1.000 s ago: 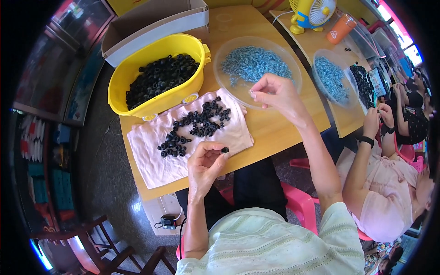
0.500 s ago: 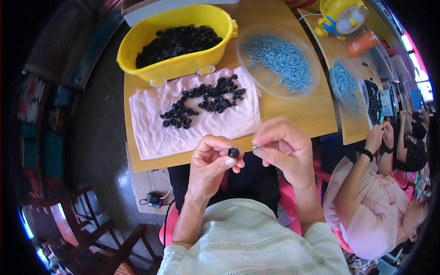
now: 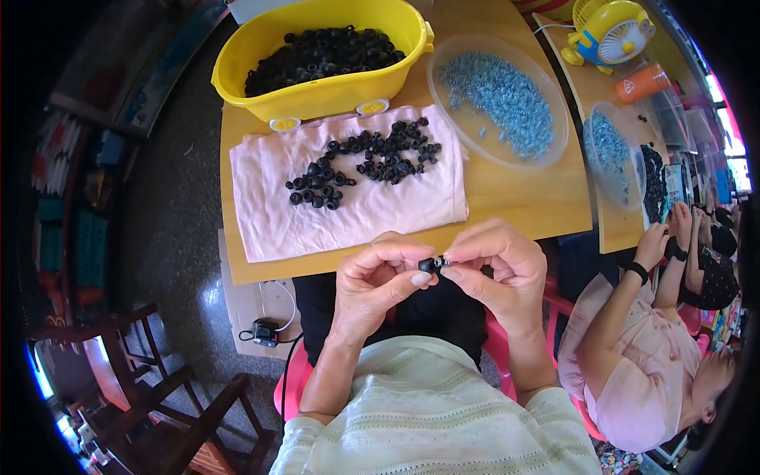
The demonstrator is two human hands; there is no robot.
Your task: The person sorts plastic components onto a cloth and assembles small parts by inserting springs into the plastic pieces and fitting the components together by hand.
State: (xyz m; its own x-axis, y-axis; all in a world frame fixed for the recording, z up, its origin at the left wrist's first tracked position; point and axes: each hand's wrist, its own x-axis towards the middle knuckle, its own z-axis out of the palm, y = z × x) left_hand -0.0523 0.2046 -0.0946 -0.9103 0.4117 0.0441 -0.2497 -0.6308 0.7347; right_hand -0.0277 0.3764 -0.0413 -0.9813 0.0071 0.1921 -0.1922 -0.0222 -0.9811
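Note:
Between the thumb and fingers of my left hand (image 3: 370, 275) is a small round black piece (image 3: 427, 265), like a bead or cap. My right hand (image 3: 504, 267) pinches a tiny shiny metal piece (image 3: 446, 262), its exact kind too small to make out. The two pieces meet end to end just off the table's near edge. Beyond my hands, a pink cloth (image 3: 273, 214) carries many similar loose black pieces (image 3: 317, 182). A clear round tray (image 3: 558, 146) to the right holds a spread of small bluish, shiny pieces (image 3: 507, 99).
A yellow tub (image 3: 332, 89) of black pieces stands on the wooden table (image 3: 522, 194) behind the cloth. At right, a second table bears another clear tray (image 3: 633, 194), an orange bottle (image 3: 642, 83) and a yellow fan (image 3: 617, 36). A person in pink (image 3: 649, 356) sits there.
My right hand has come left, bringing the metal piece against the black piece. The black piece in my left hand has shifted slightly right, and the whole view has shifted a little.

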